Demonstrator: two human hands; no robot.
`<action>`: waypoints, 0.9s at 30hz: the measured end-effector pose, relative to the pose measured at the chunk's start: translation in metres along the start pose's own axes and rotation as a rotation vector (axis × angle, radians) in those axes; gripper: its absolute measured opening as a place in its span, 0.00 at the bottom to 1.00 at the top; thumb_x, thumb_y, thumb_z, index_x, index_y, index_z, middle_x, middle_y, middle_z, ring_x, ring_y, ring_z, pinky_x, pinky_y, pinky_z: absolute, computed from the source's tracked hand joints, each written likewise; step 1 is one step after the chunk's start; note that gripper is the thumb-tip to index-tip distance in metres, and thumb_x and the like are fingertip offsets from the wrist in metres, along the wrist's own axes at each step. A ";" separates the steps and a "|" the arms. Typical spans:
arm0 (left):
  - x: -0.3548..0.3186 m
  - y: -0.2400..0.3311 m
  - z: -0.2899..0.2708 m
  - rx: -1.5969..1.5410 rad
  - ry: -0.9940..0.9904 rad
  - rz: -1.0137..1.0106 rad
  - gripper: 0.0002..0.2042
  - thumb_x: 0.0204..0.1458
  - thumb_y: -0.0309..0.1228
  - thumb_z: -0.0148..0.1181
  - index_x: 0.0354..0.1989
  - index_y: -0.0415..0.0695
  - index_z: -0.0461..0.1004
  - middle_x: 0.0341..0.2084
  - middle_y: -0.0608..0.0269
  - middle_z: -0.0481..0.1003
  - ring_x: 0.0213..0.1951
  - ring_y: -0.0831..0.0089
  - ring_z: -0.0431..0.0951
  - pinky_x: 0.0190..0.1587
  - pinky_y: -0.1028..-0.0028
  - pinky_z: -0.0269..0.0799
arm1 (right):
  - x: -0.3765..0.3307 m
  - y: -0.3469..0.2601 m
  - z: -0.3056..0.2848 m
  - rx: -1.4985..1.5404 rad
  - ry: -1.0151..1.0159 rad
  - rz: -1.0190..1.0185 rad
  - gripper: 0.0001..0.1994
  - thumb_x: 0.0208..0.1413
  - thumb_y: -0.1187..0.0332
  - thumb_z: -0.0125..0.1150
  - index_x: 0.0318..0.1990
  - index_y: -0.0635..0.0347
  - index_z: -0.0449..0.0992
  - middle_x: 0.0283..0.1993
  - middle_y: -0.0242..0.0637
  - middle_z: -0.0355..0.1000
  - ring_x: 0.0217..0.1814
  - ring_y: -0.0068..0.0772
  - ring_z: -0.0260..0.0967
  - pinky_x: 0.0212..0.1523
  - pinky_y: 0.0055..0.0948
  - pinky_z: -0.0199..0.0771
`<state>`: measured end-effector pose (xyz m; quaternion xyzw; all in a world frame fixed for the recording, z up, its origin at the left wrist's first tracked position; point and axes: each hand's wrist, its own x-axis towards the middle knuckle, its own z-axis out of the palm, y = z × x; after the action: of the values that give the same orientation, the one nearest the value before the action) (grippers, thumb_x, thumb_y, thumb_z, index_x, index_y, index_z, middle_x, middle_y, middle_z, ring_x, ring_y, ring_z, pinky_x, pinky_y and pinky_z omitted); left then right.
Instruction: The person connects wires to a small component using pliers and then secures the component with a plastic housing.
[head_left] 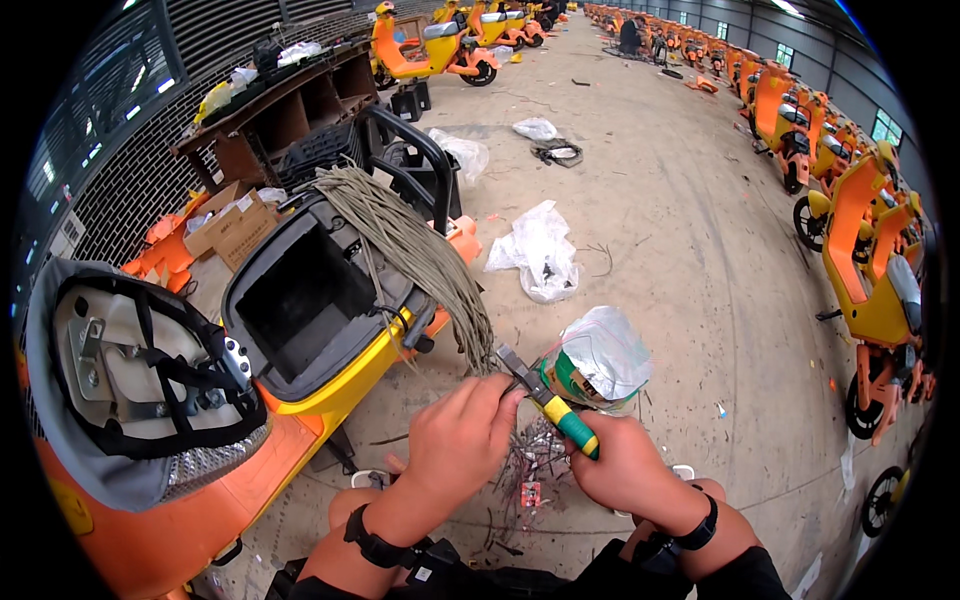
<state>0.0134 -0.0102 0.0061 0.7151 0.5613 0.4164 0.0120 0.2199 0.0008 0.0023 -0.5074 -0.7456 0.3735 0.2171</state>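
My right hand [625, 465] is closed around the grip of pliers [567, 425] with a grey metal head and a green-and-yellow handle. Beside the tool's head, my left hand [458, 432] is closed in a pinch, with a thin dark cable end showing at its fingertips; most of what it grips is hidden. A thick bundle of grey-green cables [405, 235] drapes over the scooter's rear, its loose ends hanging down just behind my left hand. Below my hands, cut cable pieces [535, 450] lie scattered on the floor.
An orange-and-yellow scooter [345, 385] stands at my left, its seat [150, 385] flipped up and its storage box [305, 300] uncovered. Just past the pliers stands a green-and-white bucket [598, 360]. Plastic bags [540, 250] lie farther off. Parked scooters [865, 255] line the right.
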 end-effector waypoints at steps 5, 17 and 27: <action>0.000 -0.002 0.008 0.114 0.023 0.077 0.05 0.58 0.30 0.64 0.39 0.45 0.77 0.26 0.59 0.76 0.24 0.57 0.77 0.26 0.63 0.72 | -0.001 -0.009 -0.009 0.002 -0.075 0.102 0.08 0.54 0.69 0.63 0.36 0.64 0.77 0.32 0.57 0.76 0.36 0.66 0.73 0.36 0.53 0.74; 0.001 -0.006 0.003 -0.883 -0.298 -0.626 0.09 0.65 0.31 0.59 0.38 0.37 0.77 0.21 0.68 0.72 0.20 0.81 0.67 0.22 0.78 0.61 | -0.008 0.004 -0.004 0.019 -0.017 -0.073 0.10 0.48 0.79 0.58 0.39 0.63 0.77 0.34 0.48 0.77 0.36 0.51 0.78 0.39 0.40 0.77; 0.002 -0.012 -0.014 -1.758 -0.525 -0.977 0.10 0.66 0.31 0.55 0.41 0.35 0.76 0.19 0.71 0.67 0.15 0.83 0.59 0.20 0.80 0.56 | -0.001 0.014 0.001 0.098 0.029 -0.291 0.16 0.47 0.82 0.57 0.46 0.63 0.76 0.43 0.48 0.76 0.44 0.54 0.77 0.45 0.41 0.77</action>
<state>-0.0046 -0.0103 0.0110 0.2169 0.2679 0.4597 0.8184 0.2276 0.0019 -0.0093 -0.3879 -0.7890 0.3668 0.3043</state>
